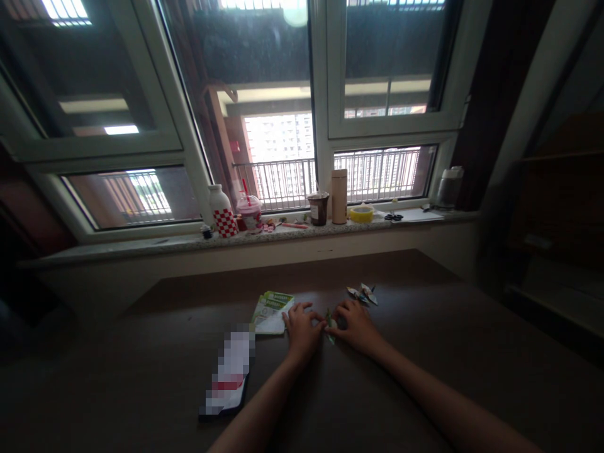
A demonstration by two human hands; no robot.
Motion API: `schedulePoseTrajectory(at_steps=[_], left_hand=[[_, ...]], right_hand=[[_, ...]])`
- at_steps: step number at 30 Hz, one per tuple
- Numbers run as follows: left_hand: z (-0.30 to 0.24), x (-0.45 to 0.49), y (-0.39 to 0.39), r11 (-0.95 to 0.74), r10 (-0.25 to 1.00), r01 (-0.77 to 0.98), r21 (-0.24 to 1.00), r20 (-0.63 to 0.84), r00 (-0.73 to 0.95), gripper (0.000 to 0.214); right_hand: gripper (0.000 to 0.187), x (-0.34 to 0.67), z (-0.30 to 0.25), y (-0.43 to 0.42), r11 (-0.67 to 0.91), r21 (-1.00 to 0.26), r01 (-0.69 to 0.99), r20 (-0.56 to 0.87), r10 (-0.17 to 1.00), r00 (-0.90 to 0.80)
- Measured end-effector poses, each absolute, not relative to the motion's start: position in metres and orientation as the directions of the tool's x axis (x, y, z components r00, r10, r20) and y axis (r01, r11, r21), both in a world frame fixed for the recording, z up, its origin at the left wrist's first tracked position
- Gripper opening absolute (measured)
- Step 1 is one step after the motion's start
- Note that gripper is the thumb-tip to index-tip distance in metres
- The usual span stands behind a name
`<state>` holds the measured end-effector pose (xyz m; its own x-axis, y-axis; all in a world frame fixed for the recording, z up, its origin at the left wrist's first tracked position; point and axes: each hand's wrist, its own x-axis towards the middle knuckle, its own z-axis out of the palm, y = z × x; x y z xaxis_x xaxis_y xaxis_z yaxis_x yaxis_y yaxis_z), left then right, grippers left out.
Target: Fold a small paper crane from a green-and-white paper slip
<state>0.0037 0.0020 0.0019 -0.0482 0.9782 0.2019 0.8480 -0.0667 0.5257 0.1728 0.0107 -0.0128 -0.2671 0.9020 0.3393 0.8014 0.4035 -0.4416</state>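
Observation:
My left hand and my right hand rest close together on the dark brown table. Between their fingertips lies a small folded piece of green patterned paper, and both hands pinch it against the tabletop. Just beyond my right hand sits a small finished folded paper figure. A stack of green and white paper sheets lies right beside my left hand.
A phone lies on the table to the left of my left arm. On the windowsill stand a red-checked bottle, a pink drink cup, a dark cup, a tall beige flask, yellow tape, scissors and a kettle.

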Motion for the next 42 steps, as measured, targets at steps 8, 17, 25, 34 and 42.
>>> schedulePoseTrajectory(at_steps=[8,17,25,34,42], left_hand=[[0.005,0.004,0.001,-0.069,0.977,0.846,0.529,0.209,-0.050,0.007],[0.005,0.004,0.000,-0.066,0.973,0.855,0.514,0.223,-0.058,0.008],[0.004,0.004,0.000,-0.081,0.970,0.855,0.512,0.239,-0.051,0.008],[0.003,0.004,0.000,-0.086,0.969,0.843,0.530,0.241,-0.053,0.007],[0.004,0.004,0.000,-0.077,0.972,0.844,0.531,0.228,-0.055,0.007]], right_hand=[[0.033,0.172,-0.013,0.012,0.395,-0.453,0.799,0.321,0.909,-0.267],[0.030,0.169,-0.007,0.008,0.386,-0.410,0.826,0.312,0.911,-0.270],[0.037,0.176,-0.009,0.011,0.412,-0.466,0.783,0.278,0.909,-0.312],[0.045,0.185,-0.010,0.010,0.459,-0.510,0.728,0.260,0.889,-0.378],[0.048,0.191,-0.016,0.011,0.495,-0.562,0.663,0.280,0.868,-0.411]])
